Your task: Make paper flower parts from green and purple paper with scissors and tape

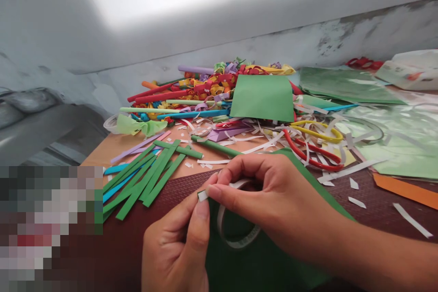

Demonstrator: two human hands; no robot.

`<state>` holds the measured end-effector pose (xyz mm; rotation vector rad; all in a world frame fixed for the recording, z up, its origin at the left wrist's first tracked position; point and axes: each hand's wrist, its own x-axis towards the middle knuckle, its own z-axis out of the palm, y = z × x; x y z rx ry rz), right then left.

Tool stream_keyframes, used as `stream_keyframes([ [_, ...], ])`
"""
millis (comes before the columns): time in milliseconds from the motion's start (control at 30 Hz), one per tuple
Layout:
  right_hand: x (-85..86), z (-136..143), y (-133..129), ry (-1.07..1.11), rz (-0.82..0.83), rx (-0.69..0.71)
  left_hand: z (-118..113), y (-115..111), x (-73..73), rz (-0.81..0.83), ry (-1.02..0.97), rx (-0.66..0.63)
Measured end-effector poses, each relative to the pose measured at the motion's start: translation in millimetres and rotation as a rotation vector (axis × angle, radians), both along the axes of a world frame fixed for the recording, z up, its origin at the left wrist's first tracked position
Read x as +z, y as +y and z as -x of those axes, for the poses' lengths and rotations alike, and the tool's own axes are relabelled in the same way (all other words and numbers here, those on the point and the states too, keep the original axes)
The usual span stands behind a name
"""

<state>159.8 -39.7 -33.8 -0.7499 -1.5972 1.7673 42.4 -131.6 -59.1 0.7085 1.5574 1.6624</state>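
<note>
My left hand (178,237) is closed, thumb and forefinger pinching a green paper strip (200,193); only its small end shows, with a white tape piece (203,196) on it. The rest of the strip is hidden by the fingers. At that same end are the thumb and fingertips of my right hand (249,187), touching the white piece. A pale, ring-shaped roll of tape (236,242) hangs from my right hand, partly behind its thumb. Beneath both hands lies a large dark green paper sheet (267,264).
Several cut green strips (160,171) lie to the left. Behind stands a heap of coloured paper pieces (201,89), with a green card (263,98) leaning on it. White scraps (354,183), red loops (313,155) and plastic-covered sheets (400,146) are at the right. A wall (205,50) rises behind.
</note>
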Motion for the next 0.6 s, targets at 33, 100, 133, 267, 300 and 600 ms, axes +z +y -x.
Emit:
stream_keyframes([
  [33, -0.2, -0.1, -0.4, 0.003, -0.006, -0.001, 0.0, 0.3, 0.3, 0.003, -0.001, -0.003],
  [100, -0.8, 0.0, -1.2, 0.007, -0.017, -0.003, 0.5, 0.8, 0.2, 0.010, 0.001, -0.018],
  [133, -1.1, 0.2, -1.4, 0.012, -0.021, -0.005, 0.8, 0.9, -0.1, 0.011, 0.004, -0.018],
  [267, -2.8, 1.9, -1.0, 0.030, -0.014, -0.001, 1.8, 0.4, -2.0, -0.003, 0.014, 0.003],
  [300, -3.3, 2.3, -0.8, 0.035, -0.012, 0.003, 2.0, 0.3, -2.4, -0.006, 0.010, -0.002],
  [600, -8.2, 3.6, -3.0, 0.064, -0.042, -0.008, 0.4, 1.5, 0.2, -0.004, -0.004, 0.029],
])
